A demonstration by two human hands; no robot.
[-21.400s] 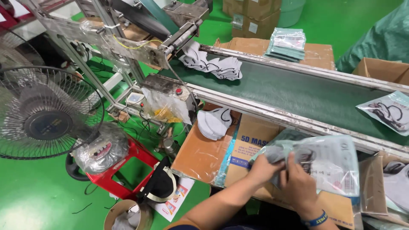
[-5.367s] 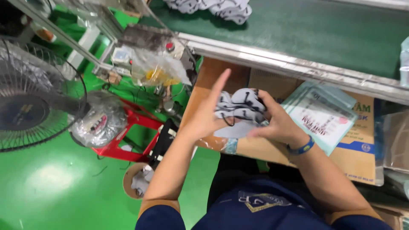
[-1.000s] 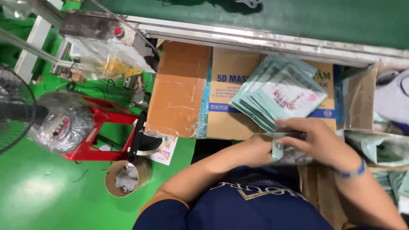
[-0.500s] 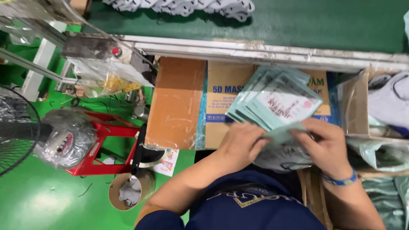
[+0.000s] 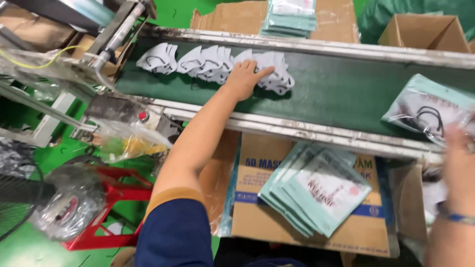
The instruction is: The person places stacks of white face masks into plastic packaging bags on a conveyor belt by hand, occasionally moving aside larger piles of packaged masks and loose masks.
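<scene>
Green conveyor belt running from 9 to 3 o'clock across the upper half, bounded by a worn metal rail on the near edge and another along the far edge at 12. Plenty of bare belt to the right of centre, between the white masks and a filled clear pouch lying at 3 o'clock; much tighter at 10 o'clock, where a metal machine frame crowds the belt's end. Left hand stretched out over the near rail toward 12, palm down, fingers spread flat and loosely open, resting on a row of white masks that overlap along the belt from 11 to 12; pressing or touching only, nothing closed in a grasp. Right hand at the 3 o'clock edge, blurred and partly cut off, just beside the clear pouch; how far open, and whether holding anything, cannot tell. Below the near rail, at 5 o'clock, a fanned stack of teal packets lying on a cardboard box. At 8 o'clock, on the green floor, a red stool with a crumpled plastic bag beside it. More teal packets stacked on a carton beyond the belt at 12.
</scene>
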